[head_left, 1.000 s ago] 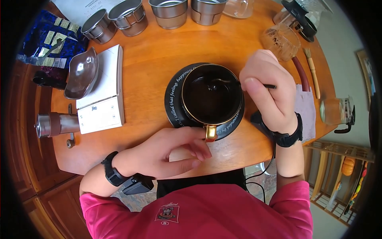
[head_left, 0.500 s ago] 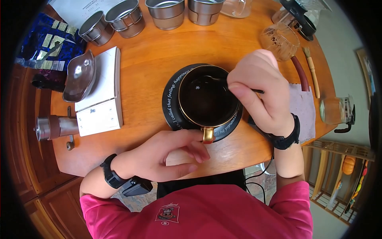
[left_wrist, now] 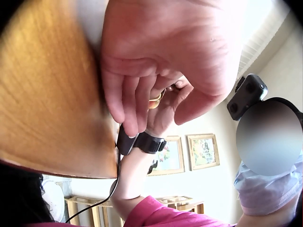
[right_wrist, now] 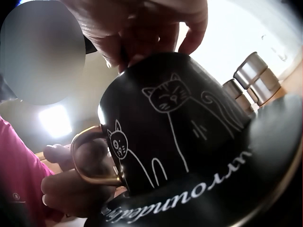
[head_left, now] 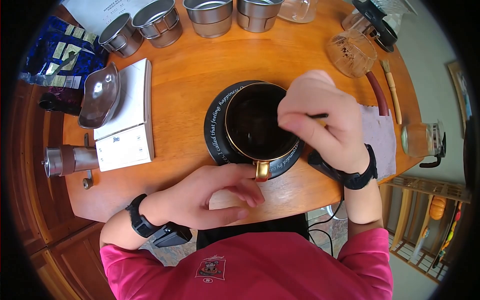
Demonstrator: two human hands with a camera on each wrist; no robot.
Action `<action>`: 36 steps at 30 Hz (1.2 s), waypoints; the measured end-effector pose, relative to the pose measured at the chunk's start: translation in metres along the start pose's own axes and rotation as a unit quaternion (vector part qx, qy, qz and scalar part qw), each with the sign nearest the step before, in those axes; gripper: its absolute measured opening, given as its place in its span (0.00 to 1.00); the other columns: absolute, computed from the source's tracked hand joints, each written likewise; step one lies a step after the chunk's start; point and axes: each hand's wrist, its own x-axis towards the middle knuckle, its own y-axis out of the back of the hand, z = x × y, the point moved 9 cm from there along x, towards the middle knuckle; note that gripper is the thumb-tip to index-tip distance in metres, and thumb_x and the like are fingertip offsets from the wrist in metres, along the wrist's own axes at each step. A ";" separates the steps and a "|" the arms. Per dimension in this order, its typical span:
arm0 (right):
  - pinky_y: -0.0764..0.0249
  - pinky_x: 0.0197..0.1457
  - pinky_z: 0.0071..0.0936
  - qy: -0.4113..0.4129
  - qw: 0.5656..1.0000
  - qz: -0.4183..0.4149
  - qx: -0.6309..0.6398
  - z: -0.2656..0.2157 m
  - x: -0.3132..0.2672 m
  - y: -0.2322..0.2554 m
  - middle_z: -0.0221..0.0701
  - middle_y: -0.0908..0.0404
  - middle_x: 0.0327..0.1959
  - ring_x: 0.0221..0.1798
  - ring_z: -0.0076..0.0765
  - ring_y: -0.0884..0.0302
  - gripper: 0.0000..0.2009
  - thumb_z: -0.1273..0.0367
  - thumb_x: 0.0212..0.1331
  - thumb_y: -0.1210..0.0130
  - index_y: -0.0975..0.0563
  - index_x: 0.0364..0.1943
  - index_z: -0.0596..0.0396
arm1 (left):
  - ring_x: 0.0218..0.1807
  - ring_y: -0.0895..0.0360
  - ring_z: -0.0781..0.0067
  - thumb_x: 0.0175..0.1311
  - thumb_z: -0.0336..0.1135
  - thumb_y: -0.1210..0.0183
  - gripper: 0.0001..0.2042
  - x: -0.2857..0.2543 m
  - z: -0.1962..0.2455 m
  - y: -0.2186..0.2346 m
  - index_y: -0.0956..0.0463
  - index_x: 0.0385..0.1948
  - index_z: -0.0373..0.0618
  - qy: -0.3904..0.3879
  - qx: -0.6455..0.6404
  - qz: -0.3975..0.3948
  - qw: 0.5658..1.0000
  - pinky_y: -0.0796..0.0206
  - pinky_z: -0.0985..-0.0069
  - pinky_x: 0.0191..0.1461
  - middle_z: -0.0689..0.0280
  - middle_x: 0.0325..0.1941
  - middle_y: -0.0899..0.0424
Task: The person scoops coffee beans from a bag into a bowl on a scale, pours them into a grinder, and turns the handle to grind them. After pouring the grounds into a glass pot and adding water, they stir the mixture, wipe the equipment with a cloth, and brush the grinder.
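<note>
A black cup [head_left: 235, 137] with a gold rim and dark liquid stands on a black saucer [head_left: 214, 130] with white lettering. White cat drawings mark its side in the right wrist view. My right hand [head_left: 325, 117] is over the cup's right rim, pinching a thin dark spoon [head_left: 320, 116]; the hand hides its lower part. My left hand [head_left: 212, 192] rests at the front, fingers loosely bent, its index finger touching the gold handle [head_left: 262, 171].
Several metal cups [head_left: 207, 22] line the back. To the left are a white scale [head_left: 131, 145] with a brown dish [head_left: 100, 95] and a hand grinder [head_left: 72, 160]. A red-handled glass vessel [head_left: 352, 52], a brush [head_left: 392, 92] and a cloth [head_left: 377, 140] lie right.
My right hand has moved left, closer over the cup, and the spoon has swung with it. My left hand stays beside the cup handle.
</note>
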 end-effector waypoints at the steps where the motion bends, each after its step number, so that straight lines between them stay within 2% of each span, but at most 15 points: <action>1: 0.40 0.42 0.29 0.004 0.999 0.022 -0.043 0.001 0.000 0.005 0.31 0.25 0.24 0.29 0.35 0.31 0.02 0.74 0.48 0.46 0.26 0.24 0.58 | 0.46 0.24 0.66 0.53 0.20 0.47 0.26 0.000 0.000 0.000 0.41 0.57 0.37 0.000 0.000 0.000 1.000 0.34 0.71 0.53 0.55 0.44 0.24; 2: 0.40 0.42 0.29 0.004 0.999 0.023 -0.043 0.003 0.000 0.006 0.31 0.25 0.24 0.29 0.35 0.31 0.02 0.74 0.48 0.46 0.26 0.24 0.58 | 0.46 0.24 0.67 0.55 0.19 0.48 0.24 0.000 -0.001 0.000 0.41 0.56 0.36 0.011 0.012 0.006 1.000 0.34 0.72 0.53 0.56 0.43 0.24; 4: 0.39 0.38 0.27 0.019 0.991 0.081 -0.100 0.002 -0.002 0.018 0.28 0.25 0.23 0.28 0.34 0.30 0.03 0.70 0.50 0.44 0.25 0.25 0.53 | 0.46 0.24 0.68 0.56 0.18 0.50 0.23 0.000 -0.002 0.000 0.40 0.56 0.36 0.020 0.026 0.012 0.999 0.33 0.73 0.52 0.56 0.43 0.23; 9: 0.38 0.39 0.28 -0.010 0.996 0.083 -0.014 0.005 -0.006 0.020 0.29 0.26 0.23 0.28 0.35 0.30 0.03 0.72 0.50 0.45 0.25 0.24 0.54 | 0.46 0.24 0.67 0.59 0.16 0.55 0.19 -0.003 -0.008 0.010 0.38 0.53 0.35 0.012 0.013 0.067 0.998 0.31 0.72 0.51 0.57 0.47 0.25; 11: 0.38 0.39 0.28 0.019 0.996 0.021 0.082 0.002 -0.004 0.006 0.29 0.26 0.23 0.28 0.35 0.30 0.02 0.72 0.50 0.45 0.25 0.24 0.54 | 0.46 0.24 0.66 0.59 0.16 0.55 0.18 -0.003 -0.009 0.012 0.38 0.53 0.35 0.007 0.005 0.070 0.998 0.31 0.71 0.51 0.57 0.47 0.26; 14: 0.38 0.39 0.28 0.029 0.995 -0.025 0.090 -0.006 0.000 -0.002 0.30 0.26 0.23 0.29 0.35 0.30 0.02 0.72 0.50 0.44 0.25 0.25 0.54 | 0.46 0.24 0.66 0.59 0.16 0.55 0.18 -0.002 -0.006 0.012 0.38 0.52 0.35 -0.003 -0.005 0.071 0.997 0.30 0.69 0.50 0.57 0.48 0.26; 16: 0.38 0.40 0.29 0.037 0.996 -0.015 0.081 -0.006 0.000 -0.003 0.29 0.26 0.23 0.31 0.35 0.30 0.02 0.71 0.50 0.44 0.24 0.26 0.54 | 0.46 0.24 0.66 0.59 0.16 0.56 0.17 -0.002 -0.004 0.012 0.37 0.52 0.35 -0.009 -0.005 0.069 0.998 0.30 0.69 0.50 0.56 0.48 0.26; 19: 0.40 0.44 0.28 0.024 0.999 -0.001 -0.028 -0.002 0.000 0.001 0.27 0.26 0.24 0.33 0.34 0.30 0.04 0.69 0.52 0.46 0.24 0.26 0.53 | 0.46 0.24 0.66 0.59 0.15 0.56 0.17 -0.001 0.001 0.012 0.37 0.51 0.35 -0.034 0.013 0.077 0.996 0.30 0.69 0.50 0.57 0.48 0.26; 20: 0.40 0.44 0.28 0.025 0.999 -0.001 -0.029 -0.002 0.000 0.001 0.27 0.26 0.24 0.33 0.34 0.30 0.04 0.69 0.52 0.46 0.24 0.26 0.53 | 0.44 0.24 0.70 0.59 0.17 0.54 0.17 -0.001 0.002 0.012 0.37 0.51 0.35 -0.042 0.010 0.084 0.996 0.30 0.74 0.48 0.58 0.43 0.24; 21: 0.41 0.44 0.28 0.004 0.998 0.033 -0.048 0.001 -0.001 0.007 0.27 0.26 0.24 0.32 0.34 0.30 0.04 0.69 0.52 0.46 0.24 0.26 0.53 | 0.41 0.23 0.74 0.59 0.18 0.52 0.16 -0.001 0.002 0.013 0.36 0.51 0.36 -0.050 0.007 0.093 0.994 0.30 0.78 0.46 0.59 0.38 0.22; 23: 0.41 0.43 0.28 -0.014 0.992 0.085 -0.090 0.006 -0.003 0.017 0.29 0.26 0.23 0.31 0.35 0.31 0.04 0.69 0.53 0.46 0.25 0.25 0.53 | 0.41 0.24 0.74 0.59 0.19 0.51 0.16 -0.001 0.001 0.013 0.36 0.50 0.36 -0.050 0.011 0.089 0.995 0.30 0.78 0.46 0.59 0.38 0.22; 26: 0.40 0.41 0.28 -0.028 0.987 0.135 -0.080 0.010 -0.008 0.026 0.30 0.27 0.21 0.28 0.35 0.31 0.05 0.70 0.53 0.46 0.25 0.24 0.54 | 0.41 0.24 0.74 0.59 0.19 0.50 0.16 -0.002 0.000 0.012 0.36 0.50 0.36 -0.046 0.013 0.086 0.995 0.30 0.78 0.46 0.59 0.37 0.22; 30: 0.39 0.40 0.27 -0.043 0.991 0.121 -0.027 0.012 -0.009 0.025 0.30 0.27 0.19 0.26 0.34 0.32 0.05 0.70 0.53 0.46 0.26 0.24 0.55 | 0.41 0.24 0.74 0.60 0.19 0.51 0.15 -0.001 0.001 0.012 0.36 0.50 0.36 -0.049 0.017 0.090 0.995 0.30 0.78 0.45 0.59 0.37 0.22; 32: 0.38 0.39 0.26 -0.049 0.992 0.065 0.094 0.013 -0.008 0.013 0.30 0.26 0.20 0.27 0.33 0.31 0.05 0.71 0.52 0.46 0.25 0.23 0.55 | 0.41 0.23 0.74 0.60 0.19 0.51 0.15 0.000 0.001 0.012 0.36 0.49 0.35 -0.050 0.013 0.092 0.994 0.30 0.78 0.45 0.59 0.37 0.22; 36: 0.37 0.39 0.26 -0.023 0.997 0.031 0.074 0.005 -0.003 0.003 0.30 0.25 0.21 0.28 0.33 0.30 0.04 0.71 0.51 0.44 0.24 0.24 0.55 | 0.41 0.23 0.74 0.61 0.20 0.52 0.14 0.000 -0.001 0.012 0.36 0.48 0.34 -0.039 0.013 0.093 0.995 0.30 0.79 0.44 0.60 0.37 0.22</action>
